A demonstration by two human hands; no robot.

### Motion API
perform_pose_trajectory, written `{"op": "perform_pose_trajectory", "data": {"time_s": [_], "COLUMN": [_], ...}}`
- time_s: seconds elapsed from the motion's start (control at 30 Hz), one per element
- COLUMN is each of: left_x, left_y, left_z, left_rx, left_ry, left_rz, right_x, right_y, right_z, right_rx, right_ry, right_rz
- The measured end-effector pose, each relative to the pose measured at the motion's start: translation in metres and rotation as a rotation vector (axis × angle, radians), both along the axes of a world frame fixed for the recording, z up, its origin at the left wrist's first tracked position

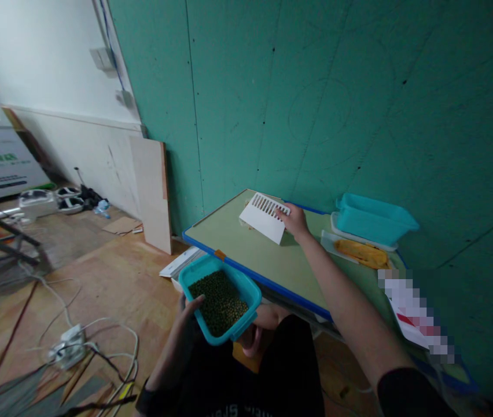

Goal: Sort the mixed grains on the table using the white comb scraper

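Step in hand, seemingly: working flat white slotted plate [262, 218] across matte green, blue-edged worktop [285, 267]. Right hand [293, 221] closed on plate's slotted edge; plate tilted, thin, stiff-looking. Left hand [189, 315] grips turquoise rounded-rectangular plastic tub [251, 288], thumb over rim, just beside worktop's near edge. Inside: small round dark-green and tan grains [217, 298], loose, pebbly. Pale bits [247, 205] around plate's far edge, too blurred to name. Next move probably calls for plate low and flat, tub level.

Black sleeves [407, 391], black top [216, 385], pale blurred lettering [238, 410], apparently black shorts [293, 370]
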State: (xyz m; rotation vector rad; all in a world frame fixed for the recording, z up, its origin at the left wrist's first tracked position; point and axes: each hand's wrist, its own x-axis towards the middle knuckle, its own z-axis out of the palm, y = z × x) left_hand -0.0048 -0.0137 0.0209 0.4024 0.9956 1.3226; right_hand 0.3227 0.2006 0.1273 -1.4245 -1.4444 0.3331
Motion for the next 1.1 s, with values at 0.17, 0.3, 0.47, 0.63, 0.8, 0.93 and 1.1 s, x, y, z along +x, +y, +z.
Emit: {"op": "perform_pose_trajectory", "data": {"time_s": [0.17, 0.3, 0.47, 0.63, 0.8, 0.93, 1.1], "left_x": [-0.001, 0.000, 0.002, 0.001, -0.002, -0.001, 0.000], "left_y": [0.001, -0.004, -0.007, -0.002, -0.001, 0.000, 0.000], "left_z": [-0.001, 0.001, 0.007, 0.006, 0.004, 0.006, 0.008], "left_rx": [-0.010, 0.007, 0.040, 0.010, -0.039, -0.037, -0.052], "left_ry": [-0.018, 0.000, 0.010, 0.003, -0.011, -0.022, -0.047], "left_rz": [-0.030, -0.033, -0.058, -0.027, -0.003, 0.005, -0.010], "right_x": [0.003, 0.007, 0.005, 0.004, 0.006, 0.005, 0.002], "right_y": [0.002, 0.006, 0.009, 0.010, 0.011, 0.011, 0.009], "right_z": [0.001, 0.001, -0.003, -0.005, -0.007, -0.006, -0.004], "right_rx": [-0.015, -0.005, -0.016, -0.023, -0.052, -0.073, -0.084], "right_ry": [0.006, 0.030, -0.009, 0.011, 0.047, 0.081, 0.103], "right_rz": [0.006, 0.014, 0.035, 0.043, 0.100, 0.131, 0.131]}}
